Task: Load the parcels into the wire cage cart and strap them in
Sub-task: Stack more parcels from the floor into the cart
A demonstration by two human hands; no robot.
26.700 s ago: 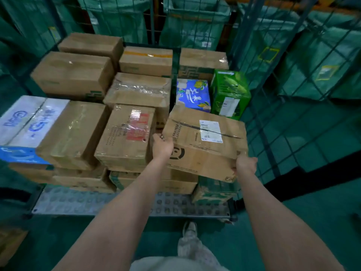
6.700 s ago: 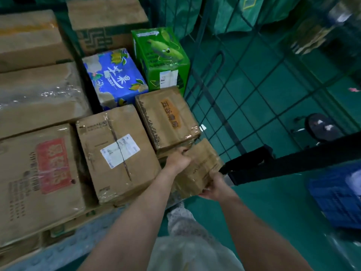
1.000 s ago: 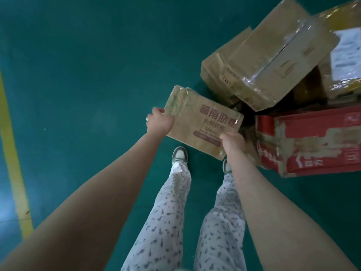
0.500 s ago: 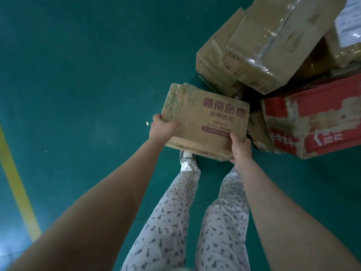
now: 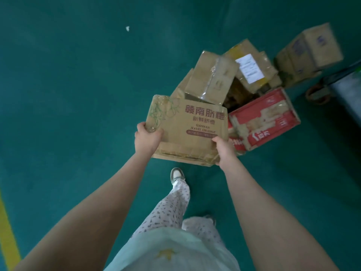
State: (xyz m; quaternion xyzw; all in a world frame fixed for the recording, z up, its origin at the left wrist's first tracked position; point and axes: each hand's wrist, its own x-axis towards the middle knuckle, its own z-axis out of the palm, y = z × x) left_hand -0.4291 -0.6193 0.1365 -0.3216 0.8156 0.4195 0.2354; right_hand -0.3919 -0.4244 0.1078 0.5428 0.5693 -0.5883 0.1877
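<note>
I hold a brown navel-orange carton (image 5: pixel 193 126) with maroon lettering in front of me, off the floor. My left hand (image 5: pixel 147 138) grips its near left corner, and my right hand (image 5: pixel 224 151) grips its near right corner. Behind it on the green floor lies a heap of parcels: a taped brown box (image 5: pixel 212 80), a red and white carton (image 5: pixel 267 118), a box with a white label (image 5: pixel 252 69) and another brown box (image 5: pixel 310 51) at the far right. The wire cage cart is out of view.
Green floor spreads to the left and ahead. A yellow floor line (image 5: pixel 7 231) runs along the lower left edge. A grey metal platform with a wheel (image 5: pixel 320 92) sits at the right edge. My legs and shoe (image 5: pixel 176 175) are below the carton.
I have lifted the orange carton higher and stepped back from the heap, so more parcels and the platform at the right have come into view.
</note>
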